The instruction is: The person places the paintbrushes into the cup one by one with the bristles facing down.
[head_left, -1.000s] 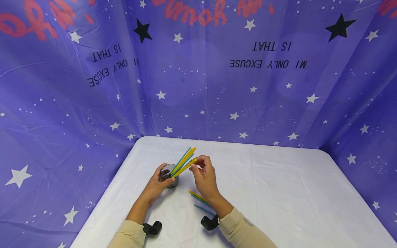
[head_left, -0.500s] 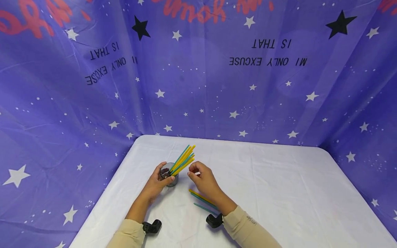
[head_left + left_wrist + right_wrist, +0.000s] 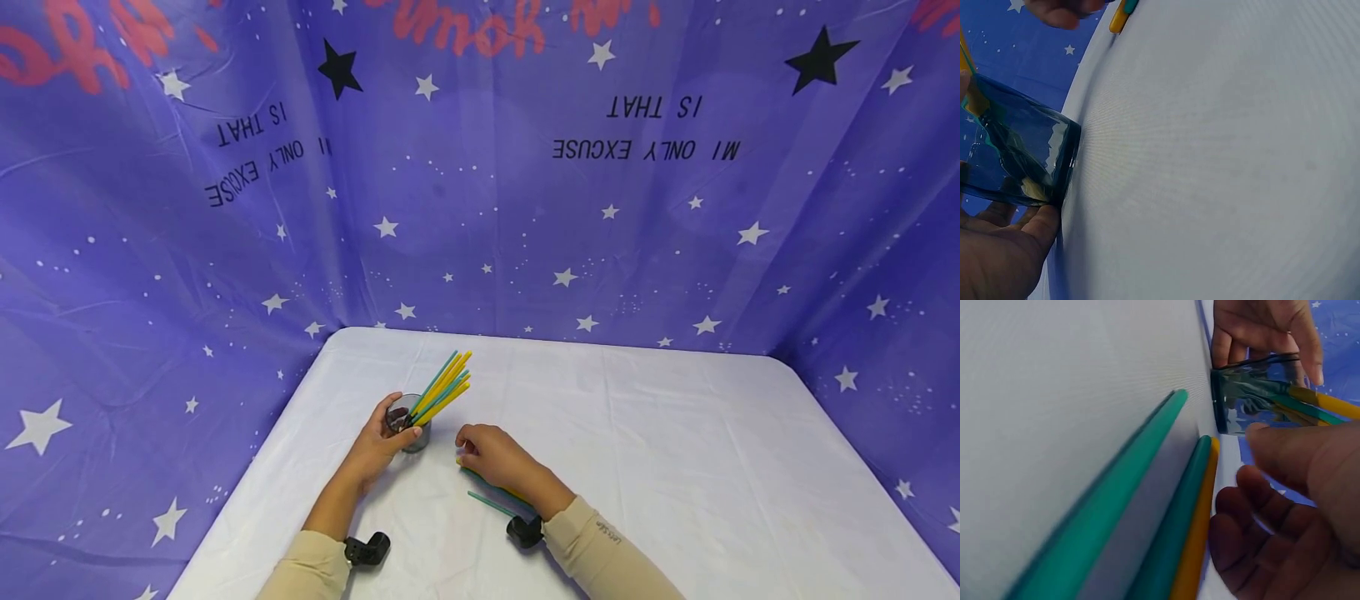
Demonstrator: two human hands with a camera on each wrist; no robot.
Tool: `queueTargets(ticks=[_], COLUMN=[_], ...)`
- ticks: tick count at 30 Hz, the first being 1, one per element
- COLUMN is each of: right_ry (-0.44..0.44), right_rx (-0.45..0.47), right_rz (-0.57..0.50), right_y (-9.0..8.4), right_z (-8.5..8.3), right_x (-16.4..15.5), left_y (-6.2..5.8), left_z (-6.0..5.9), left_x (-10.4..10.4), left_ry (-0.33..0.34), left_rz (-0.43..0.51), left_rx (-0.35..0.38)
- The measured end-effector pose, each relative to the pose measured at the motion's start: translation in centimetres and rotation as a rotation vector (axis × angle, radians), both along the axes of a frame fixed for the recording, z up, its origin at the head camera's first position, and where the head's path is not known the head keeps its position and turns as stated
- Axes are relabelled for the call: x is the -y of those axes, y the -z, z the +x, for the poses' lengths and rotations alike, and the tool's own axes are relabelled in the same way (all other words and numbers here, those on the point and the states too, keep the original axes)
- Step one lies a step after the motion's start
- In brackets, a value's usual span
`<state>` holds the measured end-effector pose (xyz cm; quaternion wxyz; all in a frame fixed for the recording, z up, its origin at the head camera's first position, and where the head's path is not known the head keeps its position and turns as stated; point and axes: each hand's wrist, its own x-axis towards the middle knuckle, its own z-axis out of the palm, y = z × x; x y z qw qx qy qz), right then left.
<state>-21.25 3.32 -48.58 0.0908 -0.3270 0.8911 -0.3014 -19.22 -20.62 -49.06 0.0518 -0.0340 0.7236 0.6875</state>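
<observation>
My left hand (image 3: 377, 454) holds a smoky clear glass (image 3: 417, 443) standing on the table, thumb at one side and fingers round the other. Several yellow and teal paintbrushes (image 3: 442, 390) lean to the right out of it, handles up. Through the glass in the left wrist view, their dark ferrules (image 3: 1007, 140) and a pale tip show. My right hand (image 3: 497, 458) hovers low over brushes lying on the table, fingers loosely bent, nothing between them. In the right wrist view a teal brush (image 3: 1110, 500) lies apart from a second teal brush (image 3: 1172, 531) and a yellow one (image 3: 1194, 531) side by side.
A white cloth (image 3: 637, 467) covers the table. Purple star-printed curtains (image 3: 487, 208) stand behind and at both sides. Each wrist wears a black camera, one on the left (image 3: 368, 549) and one on the right (image 3: 524, 532).
My right hand has let go of a yellow brush, now among those in the glass, and has moved down toward the brushes on the table. My left hand stays on the glass.
</observation>
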Motion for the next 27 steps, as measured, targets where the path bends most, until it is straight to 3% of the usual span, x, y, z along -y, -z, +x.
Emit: queueTargets(ticks=[5,14,20,27], right_ry=[-0.038,-0.043,-0.021,-0.022], right_rx=[-0.058,-0.050,-0.037,-0.102], right_rz=[0.136,0.200,0.201,0.098], right_y=[-0.2,-0.2,-1.0,-3.3], right_z=[0.2,0.0,0.1,0.4], right_x=[0.3,0.8,0.7,-0.1], left_y=[0.1,0.0,0.1,0.0], left_z=[-0.1,0.1,0.1,0.0], left_x=[0.1,0.1,0.1,0.2], left_ry=[0.006,0.008,0.002,0.001], left_rz=[0.002,0.000,-0.015,-0.035], left_rx=[-0.004,-0.006,0.006,-0.008])
